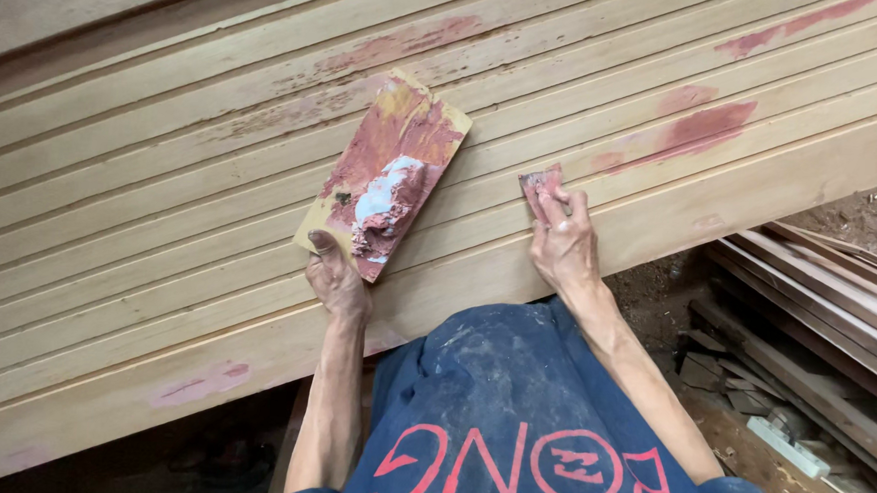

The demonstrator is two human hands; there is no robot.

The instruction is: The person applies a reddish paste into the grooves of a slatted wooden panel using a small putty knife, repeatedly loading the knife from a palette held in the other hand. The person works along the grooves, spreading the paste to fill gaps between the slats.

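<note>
**woodnoob:** ok so what's going on with the hands here?

**grainfiller:** Left hand [337, 276] is gripping the bottom corner of a small flat board [384, 174], thumb on its face, holding it tilted against the big grooved wooden panel [160, 212]. The board is smeared reddish-brown, with a lump of red putty and a pale bluish-white blob [386, 202] sitting on its lower half.

**woodnoob:** and the right one?

**grainfiller:** Right hand [561, 245] is off to the side of the board, well apart from the left. Fingers are pressed flat on a small putty-stained scraper [542, 184] lying against the panel, right along one of the grooves. I think it's a thin card or blade, but most of it is under the fingers so can't say for sure.

**woodnoob:** other stuff around?

**grainfiller:** Dried red filler patches [689, 135] on the panel up and to the right of the scraper, plus a faded pink one near the lower edge. Loose wooden strips [836, 297] stacked on the dirt floor at the right, with offcuts nearby. The person wears dusty blue shorts [510, 400].
</note>
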